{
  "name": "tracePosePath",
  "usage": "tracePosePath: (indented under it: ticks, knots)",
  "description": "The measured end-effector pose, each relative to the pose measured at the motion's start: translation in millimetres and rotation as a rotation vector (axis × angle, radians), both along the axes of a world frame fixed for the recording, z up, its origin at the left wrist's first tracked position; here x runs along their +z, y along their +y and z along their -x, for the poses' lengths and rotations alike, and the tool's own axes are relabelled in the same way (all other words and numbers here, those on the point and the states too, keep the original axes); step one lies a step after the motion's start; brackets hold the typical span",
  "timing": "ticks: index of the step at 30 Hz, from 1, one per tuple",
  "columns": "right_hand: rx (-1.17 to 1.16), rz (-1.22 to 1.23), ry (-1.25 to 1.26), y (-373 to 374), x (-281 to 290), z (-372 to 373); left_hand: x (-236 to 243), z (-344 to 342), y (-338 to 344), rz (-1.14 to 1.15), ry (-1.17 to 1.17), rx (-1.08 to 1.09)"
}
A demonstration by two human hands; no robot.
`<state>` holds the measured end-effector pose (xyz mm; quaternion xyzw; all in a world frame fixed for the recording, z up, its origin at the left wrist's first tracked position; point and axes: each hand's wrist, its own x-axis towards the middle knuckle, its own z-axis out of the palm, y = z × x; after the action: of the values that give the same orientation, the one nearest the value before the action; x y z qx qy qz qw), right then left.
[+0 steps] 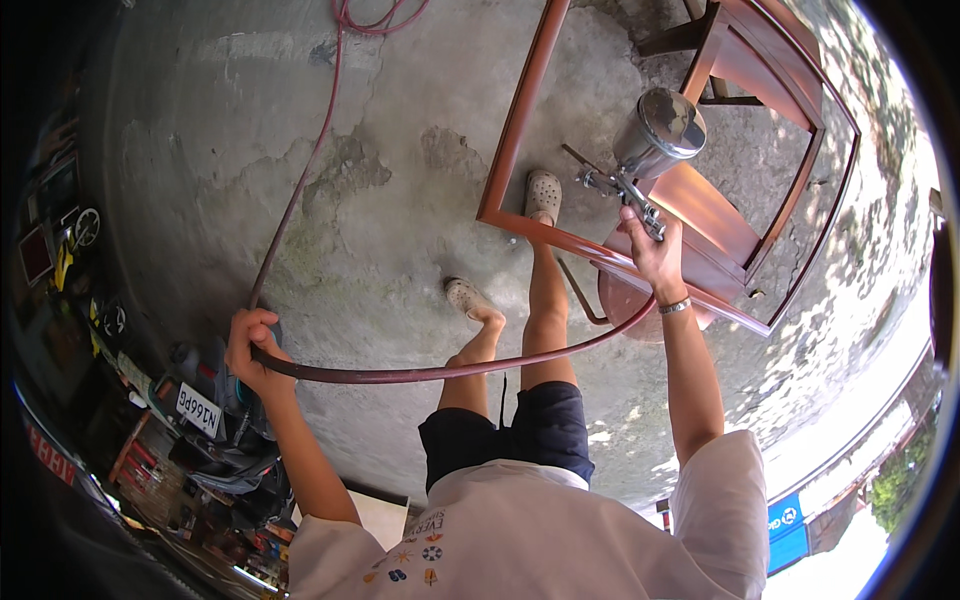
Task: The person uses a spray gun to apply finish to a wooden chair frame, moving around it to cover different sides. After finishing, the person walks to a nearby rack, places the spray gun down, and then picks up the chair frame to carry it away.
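My right hand (655, 250) is closed round the handle of a metal spray gun (632, 196), whose round silver cup (655, 135) sits at its far end. A reddish-brown air hose (440, 375) runs from the gun's handle in a sagging curve across my front to the left. There my left hand (255, 345) grips it with curled fingers, and the hose continues away over the floor. Beneath the gun stands a reddish-brown painted frame (520, 120), its near rail (580, 248) passing below my right hand. What the gun's nozzle points at cannot be told exactly.
Inside and beyond the frame are brown wooden furniture parts (705, 210). A round reddish seat (625, 300) is partly hidden under the near rail. At the left stands a parked motorcycle (215, 420). Loops of hose (385, 25) lie on the stained concrete floor (400, 150).
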<state>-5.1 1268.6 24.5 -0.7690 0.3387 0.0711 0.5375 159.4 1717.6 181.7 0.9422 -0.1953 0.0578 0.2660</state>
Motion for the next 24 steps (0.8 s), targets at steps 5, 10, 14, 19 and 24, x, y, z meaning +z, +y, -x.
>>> tracePosePath:
  ticks: [5, 10, 14, 19, 24]
  knots:
    - [0.167, 0.033, -0.089, 27.9, 21.5, 39.2, 0.6, 10.6, 1.5, 0.01, 0.024, 0.003]
    - [0.25, -0.151, -0.042, 38.9, 45.7, 43.1, -3.7, 14.5, 5.1, 0.007, 0.03, 0.012]
    - [0.201, -0.106, -0.036, 18.7, 21.2, 23.8, -7.1, 12.3, 0.3, 0.025, 0.017, 0.064]
    - [0.037, 0.073, 0.0, -51.4, -1.3, -69.6, -2.0, 0.2, -18.8, 0.021, 0.02, 0.086]
    - [-0.101, 0.188, -0.08, -135.7, -27.6, -174.6, 0.1, -18.2, -51.1, -0.033, 0.026, 0.086]
